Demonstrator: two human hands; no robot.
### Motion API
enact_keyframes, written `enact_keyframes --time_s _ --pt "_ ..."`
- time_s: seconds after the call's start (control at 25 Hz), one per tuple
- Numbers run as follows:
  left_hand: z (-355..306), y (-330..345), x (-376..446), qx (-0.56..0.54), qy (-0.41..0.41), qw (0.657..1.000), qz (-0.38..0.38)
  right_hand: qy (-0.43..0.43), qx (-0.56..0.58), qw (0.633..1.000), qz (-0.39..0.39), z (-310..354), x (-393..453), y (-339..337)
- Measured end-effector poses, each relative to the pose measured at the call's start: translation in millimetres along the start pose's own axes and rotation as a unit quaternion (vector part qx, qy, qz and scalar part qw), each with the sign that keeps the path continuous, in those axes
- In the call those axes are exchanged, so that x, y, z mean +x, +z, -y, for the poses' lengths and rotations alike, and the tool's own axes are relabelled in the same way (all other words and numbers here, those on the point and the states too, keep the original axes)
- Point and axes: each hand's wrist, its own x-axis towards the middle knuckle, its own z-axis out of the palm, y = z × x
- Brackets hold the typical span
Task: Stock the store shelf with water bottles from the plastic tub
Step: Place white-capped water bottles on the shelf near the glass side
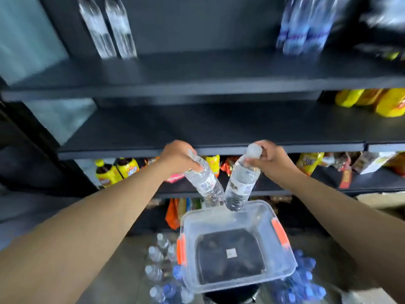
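Hands (pixel 178 157) (pixel 270 160) gripping bottles (pixel 205 179) (pixel 240 183) above tub (pixel 282 255), below shelf edge (pixel 219 150)

Dark grey metal store shelving (pixel 197 73) in several tiers. On the top tier, two clear plastic water bottles (pixel 107 27) at left, a blurred cluster of blue-labelled bottles (pixel 300 25) at right. On the next tier down, yellow snack bags (pixel 372 102) at far right. Lower still, yellow-labelled dark drink bottles (pixel 116 172) at left, assorted snack packets (pixel 350 163) at right. On the floor (pixel 122 260), shrink-wrapped packs of small capped water bottles (pixel 160 266).
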Motion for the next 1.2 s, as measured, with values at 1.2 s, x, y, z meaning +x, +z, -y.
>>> enact_keyframes --time_s 1.2 --pt "26.1 -443.6 76.7 0.036 0.022 0.955 -0.294 -0.218 0.007 0.976 -0.025 418.1 218.6 126.6"
